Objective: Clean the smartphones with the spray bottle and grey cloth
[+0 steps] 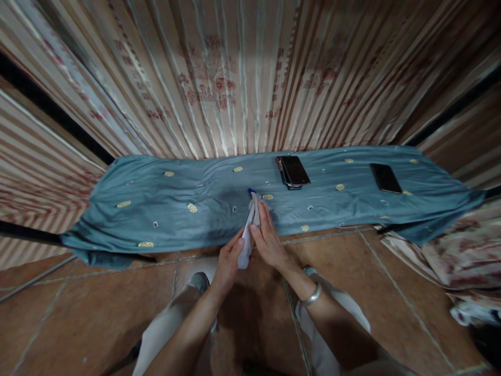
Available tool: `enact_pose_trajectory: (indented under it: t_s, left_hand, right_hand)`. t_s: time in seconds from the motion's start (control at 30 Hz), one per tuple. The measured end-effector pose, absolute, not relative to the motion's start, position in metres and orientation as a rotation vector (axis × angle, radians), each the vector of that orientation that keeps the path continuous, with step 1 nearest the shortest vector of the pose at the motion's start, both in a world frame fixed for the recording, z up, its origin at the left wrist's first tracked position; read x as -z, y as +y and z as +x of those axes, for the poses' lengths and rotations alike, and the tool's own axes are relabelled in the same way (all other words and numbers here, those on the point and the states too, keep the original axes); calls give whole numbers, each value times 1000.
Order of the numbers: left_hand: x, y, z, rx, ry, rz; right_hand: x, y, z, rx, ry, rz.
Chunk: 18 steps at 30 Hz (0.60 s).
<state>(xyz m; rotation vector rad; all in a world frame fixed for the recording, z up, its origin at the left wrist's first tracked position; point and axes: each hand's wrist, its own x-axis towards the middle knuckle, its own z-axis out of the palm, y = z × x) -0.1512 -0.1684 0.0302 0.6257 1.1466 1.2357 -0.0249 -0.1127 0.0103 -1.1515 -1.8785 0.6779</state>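
Observation:
My left hand (229,258) and my right hand (268,237) are pressed together around a narrow, pale grey piece of cloth (248,235) that runs between the palms. Its far end lies on a teal cloth (164,203) spread over a long low surface, and a small blue bit shows at that tip. Its near end hangs below my left thumb. A silver bangle (312,296) sits on my right wrist.
A stack of dark phones (293,171) lies on the teal cloth behind my hands, and another dark phone (385,178) lies farther right. Striped floral curtains (219,78) hang behind. Floral fabric (454,261) is heaped at right on the brown tiled floor (97,313).

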Motion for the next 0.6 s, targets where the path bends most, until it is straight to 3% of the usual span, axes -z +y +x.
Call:
enact_pose_trajectory:
  t_s: [0.6]
  left_hand:
    - [-36,-164,-153,-1295,864,361]
  right_hand:
    - [-2,-116,-31,-809,-1791,-1253]
